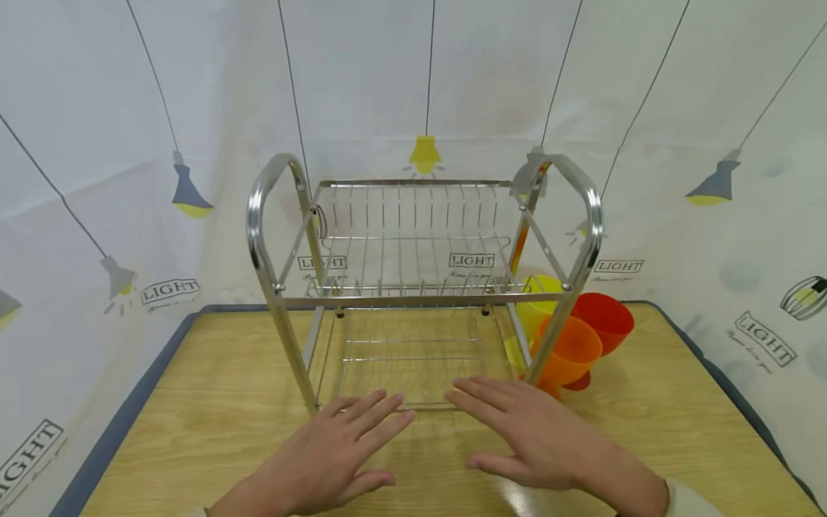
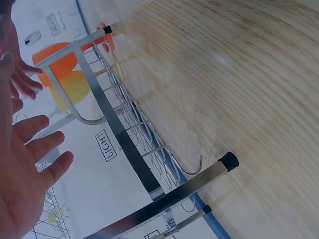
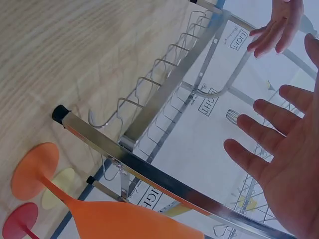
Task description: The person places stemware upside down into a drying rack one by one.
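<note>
My left hand hovers with extended fingers in front of a two-tier metal dish rack, holding nothing. Opposite it, my right hand is also held out flat, fingers straight and thumb apart. Both hands stay apart from the rack in the wrist views, where its black-capped foot stands on the table. To the right of the rack are an orange goblet, a red goblet and a yellow goblet. The yellow one is partly hidden by the rack's right leg. Both rack tiers hold nothing.
The wooden table has a dark blue edge. Behind and beside it hangs a white sheet printed with lamps and lettering. The goblets stand close together against the rack's right side.
</note>
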`<control>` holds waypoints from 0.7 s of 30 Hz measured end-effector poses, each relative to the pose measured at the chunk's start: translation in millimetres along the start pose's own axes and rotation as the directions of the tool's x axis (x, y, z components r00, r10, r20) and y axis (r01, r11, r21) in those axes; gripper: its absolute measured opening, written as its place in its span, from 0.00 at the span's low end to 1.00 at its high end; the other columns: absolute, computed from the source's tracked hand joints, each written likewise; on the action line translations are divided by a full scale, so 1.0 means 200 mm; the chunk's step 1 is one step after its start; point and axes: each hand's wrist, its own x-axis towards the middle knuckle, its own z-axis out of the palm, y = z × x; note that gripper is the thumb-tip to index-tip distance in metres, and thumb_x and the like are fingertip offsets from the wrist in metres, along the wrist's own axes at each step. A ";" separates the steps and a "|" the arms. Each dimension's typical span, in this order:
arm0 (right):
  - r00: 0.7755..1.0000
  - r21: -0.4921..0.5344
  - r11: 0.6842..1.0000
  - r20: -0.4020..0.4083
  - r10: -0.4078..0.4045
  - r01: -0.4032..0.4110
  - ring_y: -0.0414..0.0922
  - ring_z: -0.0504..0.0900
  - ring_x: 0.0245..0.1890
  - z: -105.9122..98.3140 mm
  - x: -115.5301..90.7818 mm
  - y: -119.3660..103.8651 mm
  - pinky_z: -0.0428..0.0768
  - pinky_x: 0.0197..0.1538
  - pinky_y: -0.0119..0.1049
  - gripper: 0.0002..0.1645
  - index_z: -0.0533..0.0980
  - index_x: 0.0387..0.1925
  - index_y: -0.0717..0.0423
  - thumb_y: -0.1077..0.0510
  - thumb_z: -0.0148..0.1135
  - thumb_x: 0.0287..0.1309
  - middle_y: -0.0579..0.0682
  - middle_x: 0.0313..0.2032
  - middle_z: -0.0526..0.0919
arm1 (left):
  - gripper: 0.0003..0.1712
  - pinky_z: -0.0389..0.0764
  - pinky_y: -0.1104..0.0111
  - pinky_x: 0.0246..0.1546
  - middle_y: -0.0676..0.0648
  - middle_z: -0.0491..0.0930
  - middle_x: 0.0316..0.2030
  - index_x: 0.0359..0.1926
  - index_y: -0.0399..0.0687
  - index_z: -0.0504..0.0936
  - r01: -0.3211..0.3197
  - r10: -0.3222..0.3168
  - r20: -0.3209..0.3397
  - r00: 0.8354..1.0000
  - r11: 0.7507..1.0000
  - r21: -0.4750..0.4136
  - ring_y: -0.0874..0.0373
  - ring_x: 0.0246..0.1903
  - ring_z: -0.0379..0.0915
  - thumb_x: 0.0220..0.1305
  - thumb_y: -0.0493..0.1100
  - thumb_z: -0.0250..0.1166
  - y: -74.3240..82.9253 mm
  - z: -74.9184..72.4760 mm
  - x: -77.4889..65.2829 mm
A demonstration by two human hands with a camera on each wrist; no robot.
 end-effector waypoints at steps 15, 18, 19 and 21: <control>0.981 0.003 1.000 -0.195 0.001 -0.001 0.44 0.75 0.61 -0.10 0.00 0.05 0.78 0.58 0.48 0.39 0.65 0.70 0.46 0.35 0.57 0.63 0.45 0.63 0.75 | 0.29 0.80 0.56 0.40 0.45 0.78 0.57 0.64 0.45 0.73 -0.007 0.020 -0.339 0.941 0.999 0.040 0.53 0.50 0.78 0.75 0.57 0.46 -0.07 -0.05 0.04; 0.976 0.033 0.999 -0.215 0.039 -0.033 0.45 0.74 0.62 -0.11 -0.01 0.05 0.76 0.60 0.49 0.39 0.64 0.70 0.46 0.37 0.59 0.62 0.45 0.63 0.75 | 0.26 0.80 0.56 0.37 0.43 0.81 0.52 0.60 0.43 0.77 -0.004 0.026 -0.431 0.902 0.999 0.053 0.51 0.46 0.80 0.74 0.54 0.49 -0.09 -0.06 0.05; 0.972 0.046 0.998 -0.229 0.052 -0.043 0.45 0.74 0.62 -0.11 -0.01 0.05 0.76 0.61 0.49 0.39 0.65 0.70 0.46 0.37 0.60 0.62 0.45 0.63 0.75 | 0.25 0.80 0.56 0.36 0.43 0.81 0.51 0.59 0.41 0.78 -0.006 0.031 -0.462 0.886 0.999 0.054 0.50 0.45 0.80 0.73 0.53 0.50 -0.10 -0.07 0.06; 0.960 0.074 0.996 -0.272 0.069 -0.051 0.45 0.74 0.61 -0.12 -0.02 0.05 0.76 0.60 0.47 0.37 0.66 0.69 0.46 0.38 0.59 0.63 0.45 0.62 0.76 | 0.24 0.79 0.56 0.34 0.41 0.82 0.49 0.57 0.40 0.79 -0.009 0.039 -0.515 0.856 0.998 0.060 0.49 0.43 0.81 0.73 0.51 0.51 -0.10 -0.08 0.07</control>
